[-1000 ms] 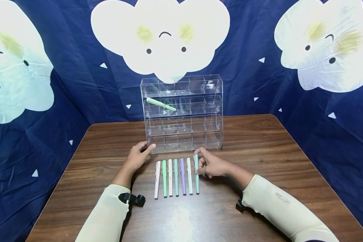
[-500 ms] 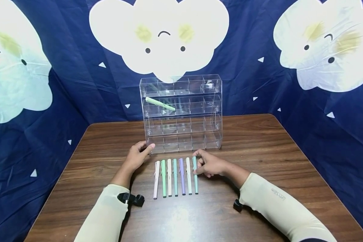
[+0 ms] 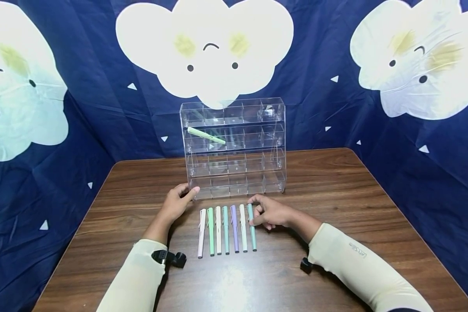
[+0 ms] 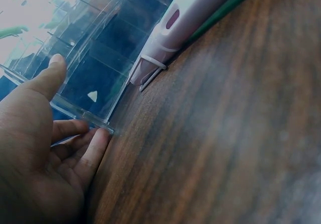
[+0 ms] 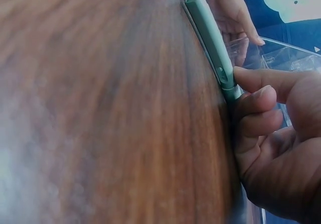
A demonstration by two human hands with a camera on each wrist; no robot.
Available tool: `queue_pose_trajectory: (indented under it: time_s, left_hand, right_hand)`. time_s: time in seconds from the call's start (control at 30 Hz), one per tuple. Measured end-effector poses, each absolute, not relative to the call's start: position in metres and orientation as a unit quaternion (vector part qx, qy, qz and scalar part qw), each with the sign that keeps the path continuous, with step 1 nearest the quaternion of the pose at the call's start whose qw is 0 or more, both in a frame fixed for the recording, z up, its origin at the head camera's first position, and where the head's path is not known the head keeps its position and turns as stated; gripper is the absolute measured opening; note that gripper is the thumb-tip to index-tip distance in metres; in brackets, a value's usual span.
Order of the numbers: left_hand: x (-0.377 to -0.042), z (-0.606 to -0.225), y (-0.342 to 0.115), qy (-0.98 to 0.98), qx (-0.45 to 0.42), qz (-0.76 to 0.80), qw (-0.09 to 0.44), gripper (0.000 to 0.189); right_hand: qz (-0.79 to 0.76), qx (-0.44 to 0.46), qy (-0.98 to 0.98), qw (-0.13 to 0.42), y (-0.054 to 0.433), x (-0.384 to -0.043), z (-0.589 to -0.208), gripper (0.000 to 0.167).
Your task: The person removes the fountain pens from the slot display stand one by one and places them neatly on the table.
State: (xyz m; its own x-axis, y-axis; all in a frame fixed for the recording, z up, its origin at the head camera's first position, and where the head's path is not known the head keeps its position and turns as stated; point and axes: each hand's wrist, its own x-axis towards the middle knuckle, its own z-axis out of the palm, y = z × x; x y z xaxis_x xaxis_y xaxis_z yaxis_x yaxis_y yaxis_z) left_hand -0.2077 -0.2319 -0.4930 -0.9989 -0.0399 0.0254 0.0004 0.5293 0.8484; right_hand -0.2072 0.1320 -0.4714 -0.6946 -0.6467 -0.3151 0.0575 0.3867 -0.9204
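A row of several capped pens in pastel colours lies on the wooden table. At its right end is a teal pen (image 3: 252, 234); my right hand (image 3: 273, 212) pinches it, index finger at the cap end and thumb against its side. In the right wrist view the thumb touches the teal pen (image 5: 208, 30) and the other fingers curl beside it. My left hand (image 3: 176, 201) holds the lower left corner of the clear acrylic rack (image 3: 238, 189), thumb in front. The left wrist view shows its fingertips at the rack's bottom corner, near a pale pink pen (image 4: 175, 28).
Rows of small compartments divide the rack. A light green pen (image 3: 206, 135) lies slanted across its second tier from the top. Between the end pens are a green pen (image 3: 211, 232), a purple pen (image 3: 235, 229) and others. A blue cloud-print curtain (image 3: 316, 108) hangs behind.
The teal pen's cap end has shifted slightly toward me and to the left, with my right hand on it. My left hand stays at the rack's corner.
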Motion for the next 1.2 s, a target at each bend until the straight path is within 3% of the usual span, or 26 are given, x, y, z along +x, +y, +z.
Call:
queue_pose_trajectory:
  time_s: [0.33,0.67,1.2]
  left_hand:
    - [-0.209,-0.494,-0.23,-0.871,0.009,-0.49,0.024,0.058]
    - [-0.207,-0.492,-0.231,-0.874,0.01,-0.486,0.021,0.06]
    - [-0.209,-0.493,-0.233,-0.876,0.008,-0.482,0.018,0.061]
  right_hand:
    - [-0.524,-0.192,0.759,0.335,0.136,-0.208,-0.47,0.081]
    - [-0.505,-0.231,0.767,0.322,0.138,-0.212,-0.441,0.083]
    - [-0.445,-0.315,0.801,0.249,0.112,-0.234,-0.363,0.051]
